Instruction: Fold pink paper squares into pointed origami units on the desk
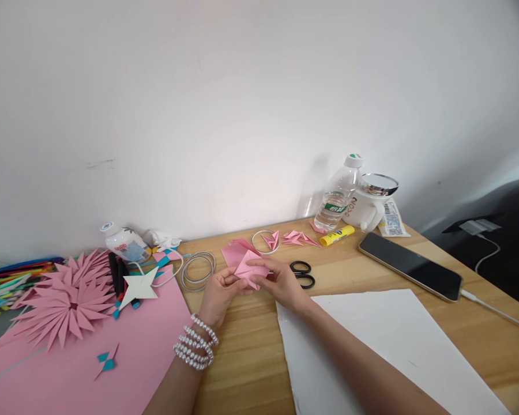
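Observation:
A small folded pink paper (249, 266) with crease lines is held up between both hands above the wooden table. My left hand (223, 291), with pearl bracelets at the wrist, pinches its lower left edge. My right hand (282, 281) grips the right side, thumb at the front. Behind it lies more pink paper (234, 251), partly hidden by the held piece. Just right of my right hand are black-handled scissors (303, 274), their blades out of sight. Folded pink paper pieces (300, 237) lie farther back, one within a ring (264, 242).
Left, a pink sheet (142, 351) carries pink paper flowers (69, 305) and a white paper star (140, 286). A white sheet (372, 340) lies under my right forearm. Behind stand a water bottle (339, 193) and mug (367, 207), beside a glue stick (337, 236) and phone (410, 267).

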The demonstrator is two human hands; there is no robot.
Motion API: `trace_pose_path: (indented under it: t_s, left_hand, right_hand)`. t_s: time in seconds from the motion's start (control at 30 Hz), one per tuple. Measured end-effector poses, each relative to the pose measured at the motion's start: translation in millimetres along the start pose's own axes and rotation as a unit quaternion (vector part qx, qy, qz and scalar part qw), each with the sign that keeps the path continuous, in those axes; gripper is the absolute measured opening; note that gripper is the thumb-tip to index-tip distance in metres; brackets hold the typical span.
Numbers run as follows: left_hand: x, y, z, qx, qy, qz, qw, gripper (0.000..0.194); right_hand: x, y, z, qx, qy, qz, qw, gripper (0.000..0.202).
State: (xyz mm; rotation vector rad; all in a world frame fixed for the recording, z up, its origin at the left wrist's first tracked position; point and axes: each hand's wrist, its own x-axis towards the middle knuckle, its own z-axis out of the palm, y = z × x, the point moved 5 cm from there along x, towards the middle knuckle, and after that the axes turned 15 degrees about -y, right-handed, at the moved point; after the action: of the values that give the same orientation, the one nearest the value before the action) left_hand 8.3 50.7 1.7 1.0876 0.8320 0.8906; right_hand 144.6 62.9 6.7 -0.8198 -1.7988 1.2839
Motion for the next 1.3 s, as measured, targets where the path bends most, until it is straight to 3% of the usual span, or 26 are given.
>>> trace_pose_path:
  t_s: [0.33,0.93,1.3]
  left_hand:
    - [-0.2,-2.0,-2.0,-0.008,0.034,0.000,0.999,0.028]
    - [-0.9,-2.0,-3.1,0.028,0.068,-0.009,0.997,0.023]
    - [-1.0,-1.8,-0.5,0.007,0.078,0.009,0.997,0.024]
  right_hand:
    - [0.6,-3.3,-0.6,0.018,0.012,-0.018,1.000,0.027]
    - [1.6,18.4,0.5,0.200,0.028,0.077,0.976,0.034]
    - [0.1,18.6,-0.7,0.189,0.047,0.089,0.977,0.033]
